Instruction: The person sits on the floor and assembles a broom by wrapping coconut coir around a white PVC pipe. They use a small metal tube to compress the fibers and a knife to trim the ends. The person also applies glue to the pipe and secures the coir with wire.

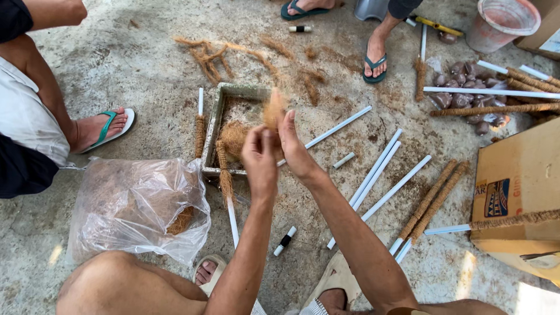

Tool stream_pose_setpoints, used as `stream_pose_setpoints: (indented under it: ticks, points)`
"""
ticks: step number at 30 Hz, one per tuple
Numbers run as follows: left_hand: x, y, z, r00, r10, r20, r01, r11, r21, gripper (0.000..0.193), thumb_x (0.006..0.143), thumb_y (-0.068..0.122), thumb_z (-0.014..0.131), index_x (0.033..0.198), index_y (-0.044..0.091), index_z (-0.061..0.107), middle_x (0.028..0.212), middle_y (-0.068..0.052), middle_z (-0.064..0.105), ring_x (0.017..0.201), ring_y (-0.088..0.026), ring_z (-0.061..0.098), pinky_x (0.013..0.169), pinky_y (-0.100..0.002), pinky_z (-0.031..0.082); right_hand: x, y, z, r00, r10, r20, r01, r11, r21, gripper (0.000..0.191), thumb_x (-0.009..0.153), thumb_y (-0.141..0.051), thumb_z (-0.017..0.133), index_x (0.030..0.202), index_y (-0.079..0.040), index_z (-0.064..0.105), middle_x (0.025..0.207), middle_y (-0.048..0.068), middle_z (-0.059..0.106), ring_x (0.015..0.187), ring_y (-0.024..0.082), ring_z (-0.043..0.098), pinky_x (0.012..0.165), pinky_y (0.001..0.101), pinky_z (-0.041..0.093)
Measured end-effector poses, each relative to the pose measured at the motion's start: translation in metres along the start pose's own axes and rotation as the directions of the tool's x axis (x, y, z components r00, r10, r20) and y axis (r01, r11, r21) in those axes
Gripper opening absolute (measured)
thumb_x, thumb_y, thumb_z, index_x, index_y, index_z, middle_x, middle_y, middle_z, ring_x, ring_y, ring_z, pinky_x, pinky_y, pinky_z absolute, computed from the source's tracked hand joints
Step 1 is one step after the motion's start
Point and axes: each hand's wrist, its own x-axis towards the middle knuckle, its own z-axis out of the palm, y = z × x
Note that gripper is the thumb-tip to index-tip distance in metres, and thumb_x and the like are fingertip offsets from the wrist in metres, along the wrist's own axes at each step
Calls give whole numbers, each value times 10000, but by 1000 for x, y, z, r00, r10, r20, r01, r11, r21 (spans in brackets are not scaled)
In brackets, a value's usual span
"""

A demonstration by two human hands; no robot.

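Head view, read from the left: a clear plastic bag (137,207) with brown fibre inside lies on the concrete floor (134,52), beside a seated person's bare leg and green sandal (108,129). Just right of the bag stands a shallow square tray (217,125) with loose coir in it, and a white pipe half wrapped in coir (226,186) lies across its near edge.

Above the tray, both hands meet at mid-frame. Left hand (261,158) has its fingers closed narrowly on the lower part of a coir tuft (273,111); right hand (294,149) pinches the same tuft from the other side, touching the left. The tuft stands up from the fingertips, its long axis roughly upright, tilted slightly away from the camera. It looks pale tan, frizzy, light and loose, smeared by motion blur.

Further right, bare white pipes (379,175) lie slantwise, then two fully wrapped pipes (434,198), and a cardboard box (519,186).
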Motion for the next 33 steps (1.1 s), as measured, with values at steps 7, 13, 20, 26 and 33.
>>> stream_pose_setpoints:
  ticks: [7,13,20,26,33]
  points:
    - [31,4,-40,987,-129,-92,84,917,-389,351,1084,118,438,1416,74,542,1115,-163,635,886,-234,589,727,-411,505,-4,-11,-6,977,-204,59,208,859,-468,694,982,-519,481,1521,-89,400,1506,220,471,1353,382,544,1116,550,493]
    - [35,12,-55,994,86,-60,-105,788,-606,491,1200,376,361,1417,-44,493,1291,-194,618,1136,-235,679,1001,-419,603,-5,9,-6,997,-60,56,80,855,-513,346,971,-240,623,1252,-39,620,1131,147,760,1026,254,753,916,445,634]
    - [27,16,-44,977,-36,211,57,994,-93,344,1034,268,566,1303,60,613,1166,-154,696,946,-215,675,810,-451,605,-4,1,-2,999,-29,42,43,910,-412,418,938,-364,648,1261,-102,597,1074,76,707,956,219,678,851,406,606]
    - [32,16,-44,997,-38,-72,7,922,-388,344,1082,363,498,1232,68,591,1105,-76,675,1005,-179,673,878,-408,609,-17,-7,7,881,-467,-77,202,518,-831,487,751,-360,888,1040,-70,624,1075,98,595,1052,216,501,947,421,478]
    - [31,12,-40,994,-98,51,105,978,-179,531,1036,485,466,1392,96,530,1203,-75,620,1108,-183,593,954,-421,519,-17,-7,1,946,-298,-129,154,760,-631,102,959,-221,713,961,-126,677,969,13,676,959,167,617,882,361,535]
